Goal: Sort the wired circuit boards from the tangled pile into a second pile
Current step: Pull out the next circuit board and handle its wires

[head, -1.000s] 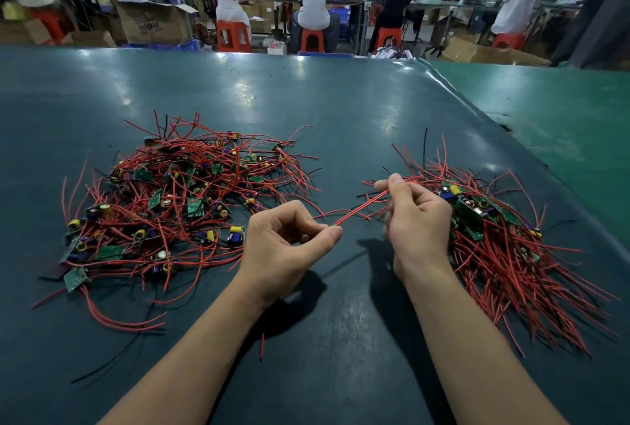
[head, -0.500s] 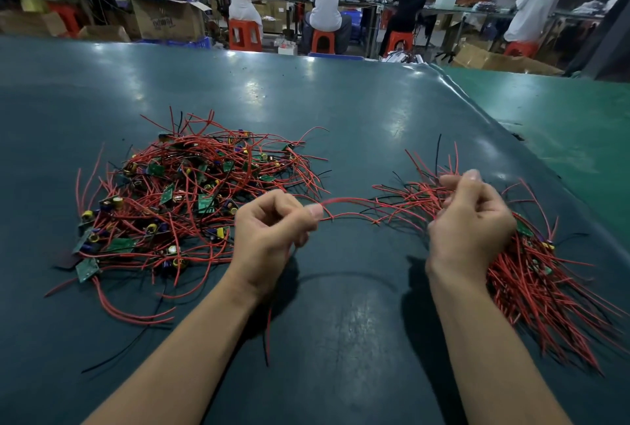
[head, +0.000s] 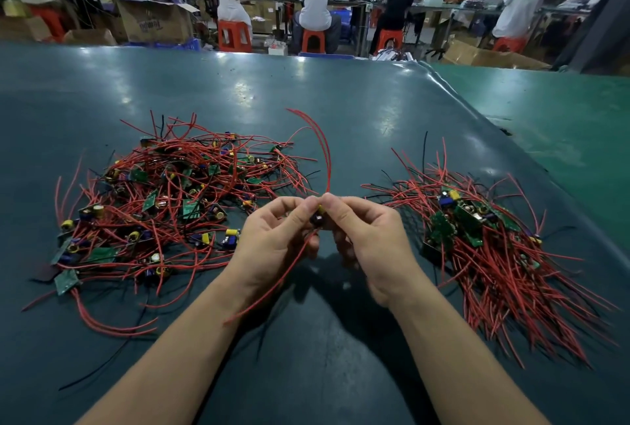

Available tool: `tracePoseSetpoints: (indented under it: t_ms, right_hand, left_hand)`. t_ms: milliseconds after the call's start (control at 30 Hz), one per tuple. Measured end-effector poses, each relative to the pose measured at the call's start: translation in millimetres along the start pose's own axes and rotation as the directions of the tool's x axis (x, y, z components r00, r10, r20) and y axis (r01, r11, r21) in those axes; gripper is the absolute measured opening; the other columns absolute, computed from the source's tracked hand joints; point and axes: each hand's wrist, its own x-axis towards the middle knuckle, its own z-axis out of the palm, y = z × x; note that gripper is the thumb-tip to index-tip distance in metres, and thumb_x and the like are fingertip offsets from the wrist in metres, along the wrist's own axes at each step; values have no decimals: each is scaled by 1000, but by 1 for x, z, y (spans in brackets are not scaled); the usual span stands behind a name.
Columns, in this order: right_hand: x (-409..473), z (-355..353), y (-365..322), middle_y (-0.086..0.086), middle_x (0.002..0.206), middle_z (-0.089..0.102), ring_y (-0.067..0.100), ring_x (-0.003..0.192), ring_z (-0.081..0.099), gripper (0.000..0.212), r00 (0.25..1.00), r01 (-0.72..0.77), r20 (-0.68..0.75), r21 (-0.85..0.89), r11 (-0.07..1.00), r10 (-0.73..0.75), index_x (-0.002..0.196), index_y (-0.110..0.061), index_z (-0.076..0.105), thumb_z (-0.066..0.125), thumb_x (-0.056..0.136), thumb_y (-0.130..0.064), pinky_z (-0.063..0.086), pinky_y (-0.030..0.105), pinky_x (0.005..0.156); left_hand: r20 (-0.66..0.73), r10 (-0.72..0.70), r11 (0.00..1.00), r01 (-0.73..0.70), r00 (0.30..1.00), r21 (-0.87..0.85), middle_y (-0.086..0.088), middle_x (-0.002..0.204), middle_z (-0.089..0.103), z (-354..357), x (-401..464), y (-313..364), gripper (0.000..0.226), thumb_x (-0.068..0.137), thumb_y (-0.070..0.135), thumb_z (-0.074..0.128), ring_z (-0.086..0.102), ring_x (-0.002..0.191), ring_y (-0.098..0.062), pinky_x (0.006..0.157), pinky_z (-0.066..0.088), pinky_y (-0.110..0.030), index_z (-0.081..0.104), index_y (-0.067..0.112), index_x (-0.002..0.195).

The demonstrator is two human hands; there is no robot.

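A tangled pile (head: pixel 170 206) of small green circuit boards with red wires lies on the left of the dark table. A second pile (head: pixel 484 240), its wires combed toward me, lies on the right. Between them, above the table, my left hand (head: pixel 272 240) and my right hand (head: pixel 368 244) meet at the fingertips and together pinch one small wired circuit board (head: pixel 317 218). Its red wires (head: pixel 324 148) arc up and away, and another red wire hangs down past my left wrist. The board itself is mostly hidden by my fingers.
The dark green table mat (head: pixel 306 101) stretches far ahead; a lighter green table (head: pixel 562 124) adjoins at the right. Loose red and black wires (head: pixel 112 325) trail at the front left. People sit on red stools (head: pixel 235 34) at benches beyond the far edge.
My right hand came back from the right pile to the middle. Both hands now pinch a board between them, lifted from the left pile, its wires swinging upward.
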Motion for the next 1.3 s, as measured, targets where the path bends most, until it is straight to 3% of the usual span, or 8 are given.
tracePoseSetpoints:
  t_ms: [333, 433, 733, 867, 1000, 1100, 1200, 1300]
  right_hand:
    - [14, -23, -9, -3, 48, 45, 6, 34, 26, 24, 959, 89, -279, 162, 983, -41, 71, -8, 71, 66, 92, -17, 21, 15, 36]
    - [18, -28, -12, -2, 54, 57, 5, 32, 27, 28, 932, 141, -361, 292, 946, -27, 68, -4, 64, 62, 94, -12, 20, 14, 34]
    - [22, -34, -12, -4, 53, 45, 6, 34, 29, 27, 894, 154, -444, 428, 891, 58, 81, -6, 62, 48, 101, -17, 22, 15, 34]
    - [19, -30, -6, 0, 57, 50, 6, 36, 36, 11, 910, 116, -412, 161, 980, -40, 90, -14, 62, 56, 97, -8, 27, 15, 36]
    - [4, 0, 9, 2, 66, 58, 6, 45, 44, 21, 971, 223, -21, -264, 938, -236, 99, -30, 68, 66, 92, -10, 35, 17, 42]
    - [-2, 12, 11, -6, 66, 61, 4, 41, 44, 23, 967, 247, 102, -113, 963, -236, 101, -34, 71, 67, 91, -14, 34, 15, 39]
    - [-3, 10, 6, -6, 67, 64, 8, 43, 43, 11, 976, 205, 63, 62, 977, -209, 93, -26, 77, 70, 86, -27, 31, 18, 39]
    - [-2, 8, 4, -5, 63, 61, 12, 42, 40, 16, 988, 155, -2, 65, 986, -155, 85, -26, 79, 68, 80, -37, 26, 21, 38]
  left_hand:
    - [209, -140, 990, 129, 968, 64, -17, 68, 70, 1, -6, 3, 14, 76, 18, 67, 58, 43, -12, 44, 48, -19, 77, 12, 83]
    - [327, -199, 980, 189, 924, 62, -16, 70, 70, 0, -9, 5, 19, 80, 17, 63, 58, 45, -10, 46, 48, -17, 79, 12, 88]
    - [548, -283, 944, 330, 788, 13, -7, 71, 70, -13, -15, 10, 45, 67, 37, 86, 64, 55, -9, 55, 52, -19, 77, 8, 101]
    - [421, -175, 915, 304, 890, -263, -2, 80, 73, -15, -12, 14, 44, 56, 31, 92, 69, 71, -11, 70, 57, -27, 78, 14, 94]
    - [247, -115, 855, 222, 962, -469, -4, 104, 75, -15, -6, 20, 85, 49, 20, 95, 69, 83, -13, 76, 57, -26, 54, 13, 123]
    - [109, -80, 881, 121, 991, -457, -4, 101, 75, -11, -4, 16, 71, 65, 17, 81, 69, 80, -11, 73, 57, -20, 46, 11, 126]
    - [81, -34, 920, 63, 996, -387, -8, 108, 73, -6, -3, 11, 33, 78, 7, 62, 70, 85, -16, 82, 56, -26, 55, 11, 110]
    - [63, 7, 949, 14, 998, -315, -15, 108, 72, -4, -3, 7, 23, 76, -5, 67, 71, 86, -23, 88, 55, -32, 67, 8, 95]
